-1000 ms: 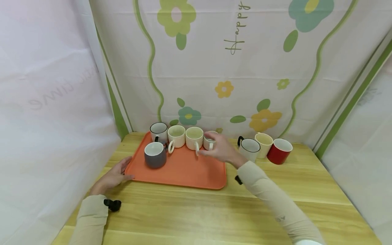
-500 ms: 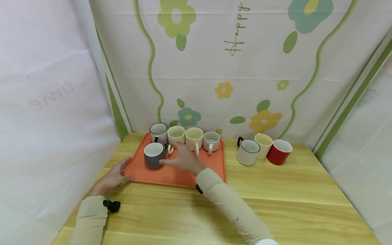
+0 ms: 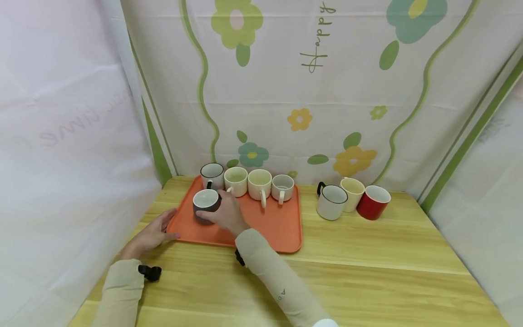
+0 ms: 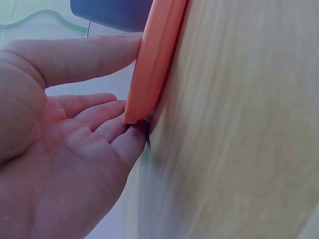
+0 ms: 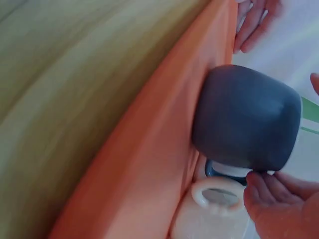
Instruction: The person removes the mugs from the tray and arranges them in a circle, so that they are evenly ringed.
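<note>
At the left end of an orange tray, my left hand holds the edge. In the left wrist view its thumb lies on the rim, and the fingers reach beneath and behind it. A dark grey mug with a white inside stands upright at the tray's left front. My right hand is around this mug. The right wrist view has the fingertips touching its side near the handle, while the thumb shows apart from it.
Along the tray's back edge stand a black-rimmed white mug, two cream mugs and a smaller white cup. On the table to the right are another black-rimmed mug, a yellow mug and a red mug.
My right hand has moved left from the small white cup, across the tray, to the dark grey mug. My left hand stays at the tray's edge.
</note>
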`<state>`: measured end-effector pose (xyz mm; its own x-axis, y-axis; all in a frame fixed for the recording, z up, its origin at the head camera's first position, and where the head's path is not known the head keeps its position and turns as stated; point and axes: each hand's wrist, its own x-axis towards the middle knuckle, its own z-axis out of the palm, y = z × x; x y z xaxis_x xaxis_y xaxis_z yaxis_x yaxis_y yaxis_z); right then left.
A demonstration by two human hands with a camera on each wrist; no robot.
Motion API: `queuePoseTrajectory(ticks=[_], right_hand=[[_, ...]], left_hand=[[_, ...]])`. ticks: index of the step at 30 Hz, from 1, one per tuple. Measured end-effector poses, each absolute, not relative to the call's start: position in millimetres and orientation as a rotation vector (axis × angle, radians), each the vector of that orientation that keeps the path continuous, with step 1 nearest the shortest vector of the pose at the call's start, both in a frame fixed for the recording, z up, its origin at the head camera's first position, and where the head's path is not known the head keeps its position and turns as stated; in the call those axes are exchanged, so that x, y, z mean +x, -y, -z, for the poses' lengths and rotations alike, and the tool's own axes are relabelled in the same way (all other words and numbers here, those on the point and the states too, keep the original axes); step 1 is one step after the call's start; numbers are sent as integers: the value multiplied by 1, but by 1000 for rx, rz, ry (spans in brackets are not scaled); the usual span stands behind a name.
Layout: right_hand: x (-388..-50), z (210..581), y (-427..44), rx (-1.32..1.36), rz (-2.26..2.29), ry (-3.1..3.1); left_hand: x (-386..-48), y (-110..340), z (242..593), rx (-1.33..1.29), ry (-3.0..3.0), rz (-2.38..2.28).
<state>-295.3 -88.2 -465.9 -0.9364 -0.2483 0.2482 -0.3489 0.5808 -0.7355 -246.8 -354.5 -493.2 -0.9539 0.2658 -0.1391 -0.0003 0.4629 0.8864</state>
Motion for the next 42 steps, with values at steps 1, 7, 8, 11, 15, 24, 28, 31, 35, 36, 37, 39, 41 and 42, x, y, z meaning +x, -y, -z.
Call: queuePoseTrajectory(ticks=[1,7,8,11,15,24,28,31,35,36,37,39,41,42], right_hand=[[-296,467,91,482,-1294,2683],[-296,473,107,369,-1218,2660],[-296,474,110,357,-1202,2655],[-295,476,114,318,-1198,2631],[-295,478,115,287,-1219,2583],[-293,475,104,318,-1298,2598],[-289,470,95,418,-1296,2623],[-284,464,84,517,-1283,2626],[-276,456,64,672,-1345,2600],[-273,454,59,703,-1374,2595],[-270,452,52,735,-1403,2589],[-264,449,39,789,-1448,2576],[-257,446,24,835,-1455,2565],[-254,445,15,864,-1454,2557]], left_hand=[[-247,355,493,229,-2457,-1485],[-249,357,494,234,-2454,-1483],[-249,357,495,227,-2455,-1483],[-250,357,495,230,-2452,-1481],[-249,355,494,231,-2449,-1487],[-248,353,494,224,-2449,-1480],[-247,354,492,223,-2462,-1466],[-247,355,492,226,-2467,-1459],[-246,356,493,239,-2475,-1456],[-247,357,493,246,-2473,-1458],[-247,357,493,254,-2475,-1453],[-247,358,494,252,-2478,-1442],[-247,358,495,264,-2469,-1445],[-248,358,495,265,-2464,-1447]])
